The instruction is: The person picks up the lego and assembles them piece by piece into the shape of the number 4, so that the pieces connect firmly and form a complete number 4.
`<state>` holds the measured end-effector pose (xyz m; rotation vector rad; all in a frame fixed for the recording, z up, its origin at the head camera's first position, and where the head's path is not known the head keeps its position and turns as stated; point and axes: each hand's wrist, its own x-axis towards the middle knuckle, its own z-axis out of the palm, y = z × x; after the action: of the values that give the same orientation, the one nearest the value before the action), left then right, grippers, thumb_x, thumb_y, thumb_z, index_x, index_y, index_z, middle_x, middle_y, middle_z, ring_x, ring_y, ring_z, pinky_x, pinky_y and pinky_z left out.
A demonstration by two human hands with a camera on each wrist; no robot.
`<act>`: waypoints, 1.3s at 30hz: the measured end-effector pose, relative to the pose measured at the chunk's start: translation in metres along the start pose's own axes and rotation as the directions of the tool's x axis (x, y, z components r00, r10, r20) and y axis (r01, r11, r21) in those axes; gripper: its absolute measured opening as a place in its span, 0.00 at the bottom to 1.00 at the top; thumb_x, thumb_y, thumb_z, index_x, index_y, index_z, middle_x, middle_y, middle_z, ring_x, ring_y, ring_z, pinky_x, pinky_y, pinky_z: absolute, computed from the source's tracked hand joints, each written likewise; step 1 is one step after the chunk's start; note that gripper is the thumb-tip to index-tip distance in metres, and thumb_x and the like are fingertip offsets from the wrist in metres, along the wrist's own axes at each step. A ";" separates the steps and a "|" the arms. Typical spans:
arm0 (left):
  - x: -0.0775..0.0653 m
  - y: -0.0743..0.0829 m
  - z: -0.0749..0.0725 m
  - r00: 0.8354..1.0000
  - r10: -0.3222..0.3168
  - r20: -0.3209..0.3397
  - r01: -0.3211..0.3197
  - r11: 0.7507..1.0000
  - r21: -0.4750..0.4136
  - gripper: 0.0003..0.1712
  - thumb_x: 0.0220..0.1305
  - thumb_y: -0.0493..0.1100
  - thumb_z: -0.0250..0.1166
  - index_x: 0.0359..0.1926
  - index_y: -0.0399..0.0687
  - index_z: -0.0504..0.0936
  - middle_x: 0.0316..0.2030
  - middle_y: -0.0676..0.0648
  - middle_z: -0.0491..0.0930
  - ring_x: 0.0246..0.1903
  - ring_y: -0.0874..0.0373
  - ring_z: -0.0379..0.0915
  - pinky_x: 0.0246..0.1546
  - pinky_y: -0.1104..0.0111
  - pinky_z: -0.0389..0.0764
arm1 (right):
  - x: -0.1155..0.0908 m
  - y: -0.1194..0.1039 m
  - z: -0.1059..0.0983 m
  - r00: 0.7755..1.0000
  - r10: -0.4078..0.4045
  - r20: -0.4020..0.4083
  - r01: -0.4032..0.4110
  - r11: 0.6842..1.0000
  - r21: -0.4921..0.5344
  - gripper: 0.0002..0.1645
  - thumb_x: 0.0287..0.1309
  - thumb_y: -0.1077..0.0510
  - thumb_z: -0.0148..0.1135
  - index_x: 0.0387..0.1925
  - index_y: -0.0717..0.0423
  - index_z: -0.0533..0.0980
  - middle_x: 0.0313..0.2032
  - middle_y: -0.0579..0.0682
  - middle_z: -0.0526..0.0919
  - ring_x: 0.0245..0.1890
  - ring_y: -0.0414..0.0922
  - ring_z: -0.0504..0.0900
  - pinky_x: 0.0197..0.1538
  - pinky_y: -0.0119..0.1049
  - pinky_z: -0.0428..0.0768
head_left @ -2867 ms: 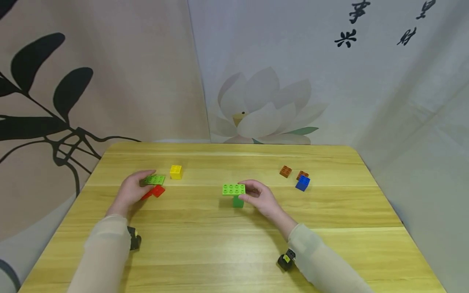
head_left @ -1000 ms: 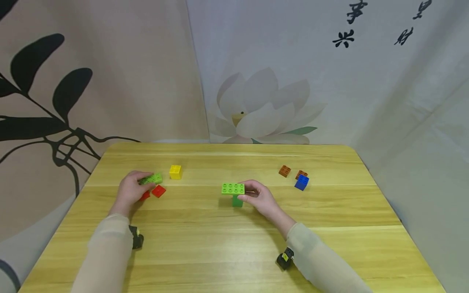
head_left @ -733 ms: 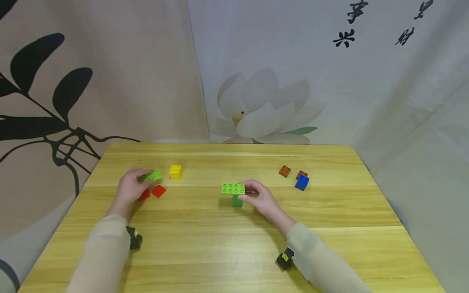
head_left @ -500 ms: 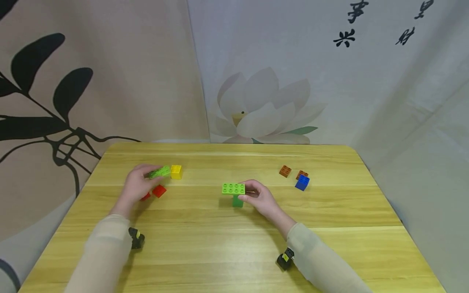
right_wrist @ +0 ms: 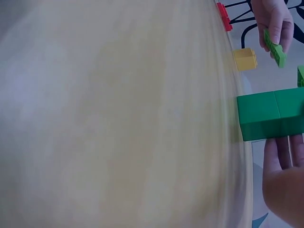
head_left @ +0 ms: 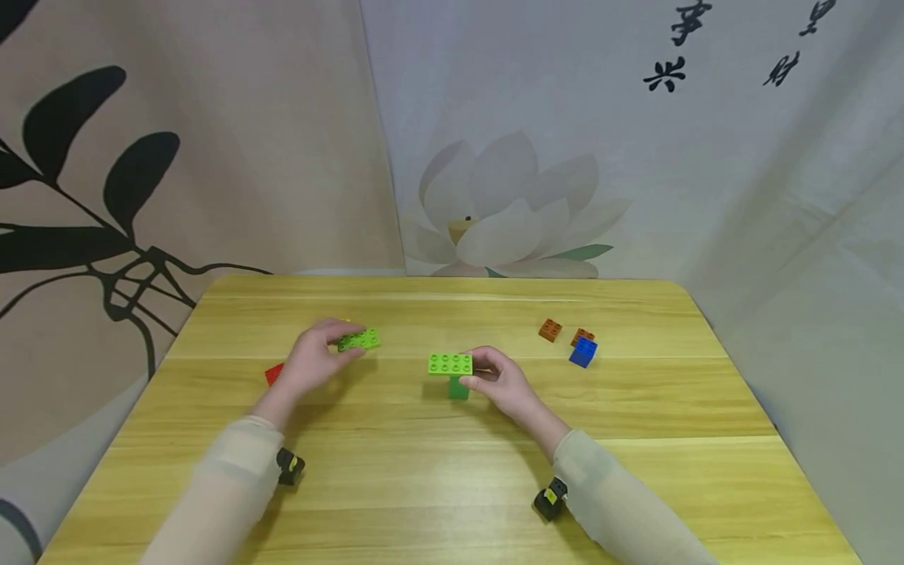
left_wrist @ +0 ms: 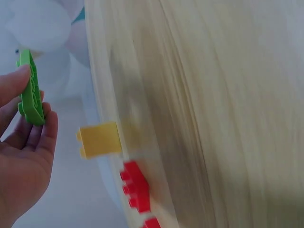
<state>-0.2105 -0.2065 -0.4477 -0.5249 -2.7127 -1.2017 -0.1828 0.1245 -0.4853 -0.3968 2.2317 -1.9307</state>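
My left hand [head_left: 318,359] pinches a light green flat brick [head_left: 360,339] between thumb and fingers, held above the table. In the left wrist view that brick [left_wrist: 31,95] is seen edge-on, its hollow underside turned toward the table. My right hand [head_left: 503,380] grips a stack at mid-table: dark green bricks [right_wrist: 273,114], one on the other, under another light green flat brick [head_left: 450,364]. This top brick overhangs to the left. The left hand is left of the stack, apart from it.
A yellow brick [left_wrist: 100,139] stands beyond the left hand, mostly hidden in the head view. Red bricks [left_wrist: 136,187] lie at the left of the wooden table [head_left: 424,486]. Two brown bricks [head_left: 550,329] and a blue brick [head_left: 583,353] are at the back right.
My left hand has lifted the light green flat brick from beside the red bricks and carried it right, past the yellow brick. The right hand and its stack have stayed in place.
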 end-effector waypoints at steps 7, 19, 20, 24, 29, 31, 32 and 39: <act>0.002 0.022 0.017 0.997 0.045 0.070 -0.042 0.998 -0.045 0.21 0.59 0.35 0.73 0.54 0.39 0.83 0.51 0.41 0.81 0.53 0.43 0.75 0.55 0.48 0.75 | 0.000 -0.001 -0.001 1.000 0.019 0.006 -0.019 1.000 0.017 0.21 0.59 0.65 0.69 0.53 0.63 0.75 0.51 0.58 0.80 0.54 0.53 0.78 0.60 0.39 0.76; 0.006 0.059 0.029 0.982 0.139 0.132 -0.127 0.988 -0.094 0.23 0.57 0.36 0.73 0.55 0.42 0.83 0.52 0.44 0.81 0.54 0.46 0.74 0.58 0.50 0.74 | 0.000 0.000 0.000 1.000 0.010 0.001 -0.010 1.000 0.014 0.21 0.59 0.66 0.68 0.54 0.65 0.75 0.51 0.58 0.80 0.54 0.54 0.78 0.60 0.40 0.76; 0.007 0.062 0.030 0.980 0.149 0.132 -0.137 0.986 -0.091 0.23 0.57 0.35 0.73 0.55 0.42 0.83 0.51 0.44 0.81 0.53 0.46 0.75 0.58 0.50 0.74 | 0.000 0.000 0.000 1.000 0.011 0.002 -0.011 1.000 0.013 0.21 0.59 0.67 0.68 0.54 0.65 0.75 0.51 0.58 0.80 0.54 0.53 0.78 0.60 0.40 0.76; 0.009 0.070 0.034 0.975 0.170 0.141 -0.161 0.984 -0.076 0.23 0.56 0.36 0.74 0.54 0.42 0.84 0.51 0.44 0.81 0.52 0.47 0.76 0.57 0.51 0.76 | 0.000 0.001 0.000 1.000 0.011 0.005 -0.011 1.000 0.019 0.21 0.59 0.66 0.68 0.54 0.64 0.75 0.51 0.58 0.80 0.54 0.53 0.78 0.60 0.40 0.76; 0.012 0.076 0.040 0.969 0.197 0.149 -0.189 0.980 -0.066 0.23 0.55 0.35 0.75 0.53 0.42 0.84 0.51 0.44 0.82 0.52 0.47 0.77 0.57 0.51 0.76 | 0.001 0.002 -0.001 1.000 -0.003 0.006 0.003 1.000 0.019 0.21 0.59 0.66 0.68 0.53 0.64 0.75 0.51 0.58 0.80 0.54 0.53 0.78 0.60 0.40 0.76; 0.013 0.078 0.041 0.967 0.202 0.157 -0.194 0.979 -0.067 0.23 0.55 0.36 0.75 0.53 0.41 0.84 0.51 0.44 0.82 0.53 0.47 0.77 0.57 0.51 0.75 | 0.001 0.003 -0.001 1.000 -0.004 0.007 0.004 1.000 0.017 0.20 0.60 0.66 0.68 0.53 0.64 0.75 0.51 0.58 0.80 0.54 0.53 0.78 0.60 0.41 0.76; 0.013 0.079 0.042 0.965 0.207 0.160 -0.199 0.978 -0.068 0.22 0.55 0.36 0.75 0.53 0.42 0.84 0.50 0.44 0.83 0.52 0.47 0.77 0.57 0.52 0.75 | 0.001 0.003 -0.001 1.000 -0.003 0.007 0.003 1.000 0.017 0.20 0.60 0.66 0.68 0.53 0.64 0.75 0.51 0.58 0.80 0.54 0.53 0.78 0.60 0.41 0.76; 0.016 0.081 0.046 0.959 0.224 0.175 -0.216 0.974 -0.064 0.21 0.56 0.36 0.74 0.52 0.40 0.84 0.49 0.43 0.84 0.52 0.47 0.77 0.58 0.52 0.75 | 0.002 0.003 -0.001 1.000 0.008 0.001 -0.008 1.000 0.005 0.20 0.59 0.66 0.69 0.53 0.63 0.76 0.50 0.58 0.80 0.54 0.53 0.78 0.61 0.41 0.76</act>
<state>-0.1952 -0.1182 -0.4188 -0.9588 -2.6844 -1.2099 -0.1848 0.1255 -0.4878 -0.3873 2.2241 -1.9310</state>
